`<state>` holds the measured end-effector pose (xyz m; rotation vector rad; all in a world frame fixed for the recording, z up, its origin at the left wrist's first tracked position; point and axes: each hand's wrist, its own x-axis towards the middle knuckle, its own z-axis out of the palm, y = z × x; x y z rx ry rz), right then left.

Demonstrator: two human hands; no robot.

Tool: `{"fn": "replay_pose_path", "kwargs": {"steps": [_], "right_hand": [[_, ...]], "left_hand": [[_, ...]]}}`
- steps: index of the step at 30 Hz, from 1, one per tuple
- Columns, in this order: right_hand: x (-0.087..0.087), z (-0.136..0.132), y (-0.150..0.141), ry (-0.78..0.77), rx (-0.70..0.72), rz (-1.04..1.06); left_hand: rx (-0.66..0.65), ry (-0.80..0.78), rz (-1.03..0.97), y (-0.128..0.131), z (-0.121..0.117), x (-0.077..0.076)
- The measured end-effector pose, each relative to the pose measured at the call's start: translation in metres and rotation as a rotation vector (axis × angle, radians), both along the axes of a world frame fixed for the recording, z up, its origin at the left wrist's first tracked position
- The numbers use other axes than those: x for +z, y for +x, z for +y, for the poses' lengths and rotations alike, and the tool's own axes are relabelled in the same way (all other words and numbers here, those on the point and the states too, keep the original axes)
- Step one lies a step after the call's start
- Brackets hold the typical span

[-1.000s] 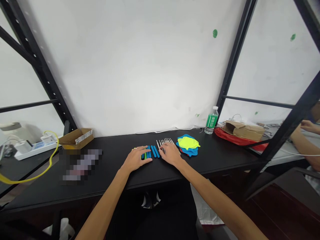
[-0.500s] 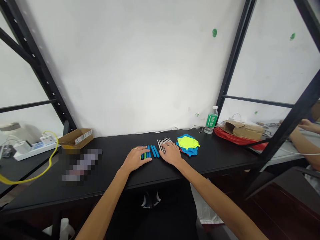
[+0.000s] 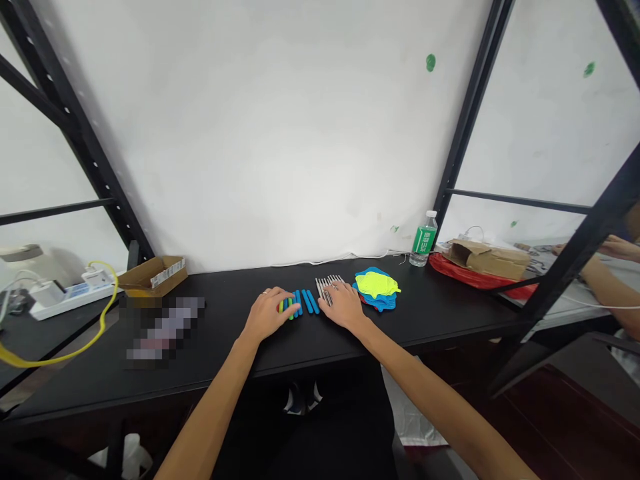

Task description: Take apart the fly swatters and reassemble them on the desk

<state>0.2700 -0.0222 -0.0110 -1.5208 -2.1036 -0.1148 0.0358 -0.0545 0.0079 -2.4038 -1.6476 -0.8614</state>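
Several short coloured sticks, blue [image 3: 310, 301], green and red, lie side by side on the black table [image 3: 215, 360]. My left hand [image 3: 267, 315] rests over the left end of this row, its fingers curved across the green and red ones and its thumb apart. My right hand [image 3: 345, 305] lies on a row of slim silver rods [image 3: 321, 288], fingers stretched over them and partly hiding them. Just right of that hand is a loose pile of flat cutouts, yellow-green [image 3: 375, 285] on top, blue [image 3: 383, 304] beneath, with a bit of red showing.
A small open cardboard box [image 3: 155, 277] and a blurred-out item [image 3: 170, 327] are at left, near a power strip [image 3: 75, 299] with a yellow cable. A water bottle [image 3: 423, 240] stands at the back right by a black frame post. Beyond it, another person's arm [image 3: 600, 273] shows.
My left hand has drawn back slightly to the left, uncovering more of the green and red sticks. My right hand stays on the silver rods.
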Motion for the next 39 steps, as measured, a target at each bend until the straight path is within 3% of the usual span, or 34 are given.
{"fn": "replay_pose_path", "kwargs": {"steps": [5, 8, 15, 23, 30, 39], "right_hand": [[0.004, -0.001, 0.002, 0.056, 0.065, 0.047], [0.006, -0.002, 0.003, 0.095, 0.121, 0.065], [0.007, -0.002, 0.000, 0.080, 0.122, 0.014], [0.006, -0.002, -0.001, 0.077, 0.149, 0.006], [0.006, -0.003, -0.001, 0.094, 0.038, -0.008], [0.005, -0.004, -0.002, 0.087, 0.065, -0.028]], "left_hand": [[0.556, -0.071, -0.223, -0.020, -0.003, 0.003], [0.700, -0.193, -0.258, -0.032, -0.004, 0.002], [0.659, -0.297, -0.145, -0.031, -0.003, 0.000], [0.645, -0.304, -0.129, -0.031, -0.001, -0.002], [0.665, -0.300, -0.125, -0.030, -0.001, -0.001], [0.654, -0.303, -0.128, -0.032, 0.001, -0.003]]}}
